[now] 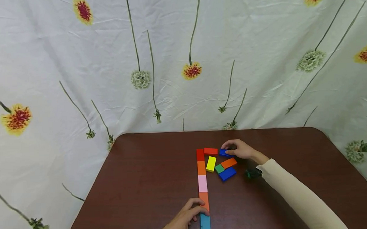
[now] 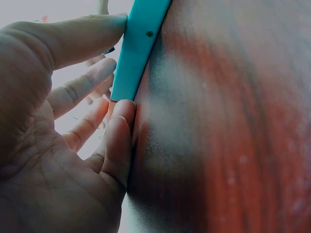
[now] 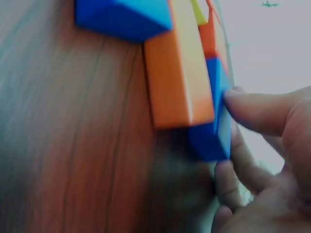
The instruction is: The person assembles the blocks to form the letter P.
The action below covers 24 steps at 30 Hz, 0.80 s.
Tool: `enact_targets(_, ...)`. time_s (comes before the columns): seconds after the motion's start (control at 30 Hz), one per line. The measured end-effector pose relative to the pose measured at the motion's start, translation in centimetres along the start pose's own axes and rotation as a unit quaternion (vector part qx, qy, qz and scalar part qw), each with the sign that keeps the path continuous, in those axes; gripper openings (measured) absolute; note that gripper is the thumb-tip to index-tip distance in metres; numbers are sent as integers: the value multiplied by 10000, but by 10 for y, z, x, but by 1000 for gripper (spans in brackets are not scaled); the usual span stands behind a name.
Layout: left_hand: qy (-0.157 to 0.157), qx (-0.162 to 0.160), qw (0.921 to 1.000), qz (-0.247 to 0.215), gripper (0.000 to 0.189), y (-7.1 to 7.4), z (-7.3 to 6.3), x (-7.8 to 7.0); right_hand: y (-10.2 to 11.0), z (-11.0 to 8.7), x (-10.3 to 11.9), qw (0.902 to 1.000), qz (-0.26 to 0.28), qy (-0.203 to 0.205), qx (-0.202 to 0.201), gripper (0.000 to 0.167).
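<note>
Fingers of the right hand (image 1: 241, 150) pinch the far blue block (image 1: 223, 153), at one o'clock from the relaxed left hand (image 1: 184, 219) touching the teal block (image 1: 205, 224).
Probably light and rigid; best held by its long sides.

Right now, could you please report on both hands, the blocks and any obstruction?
Left hand touching teal block. Right hand gripping far blue block. Loose orange block close beside that blue one, possibly in the way.
</note>
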<state>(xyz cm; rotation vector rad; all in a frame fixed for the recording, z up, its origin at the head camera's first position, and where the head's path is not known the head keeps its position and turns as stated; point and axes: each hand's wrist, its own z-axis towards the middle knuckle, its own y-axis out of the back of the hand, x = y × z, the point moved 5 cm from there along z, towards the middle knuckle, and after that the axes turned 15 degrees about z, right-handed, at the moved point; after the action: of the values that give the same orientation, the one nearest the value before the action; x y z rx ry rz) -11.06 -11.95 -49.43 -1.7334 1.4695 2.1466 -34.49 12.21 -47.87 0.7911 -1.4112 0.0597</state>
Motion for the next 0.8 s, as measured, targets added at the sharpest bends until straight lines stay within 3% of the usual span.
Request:
enact_targets(0.13,-10,6,10000,-31,38,0,1,0,2,-2,-3,9998,157,30,129,20)
enact_targets(0.5,-323,-111,9994,114,38,2,3,-2,3,2,-6,9994,277,-123,-171,18)
enact_targets(0.8,-218,-72,9997,31,37,4,3,-1,2,0,-7,9991,369,-162,-148,18)
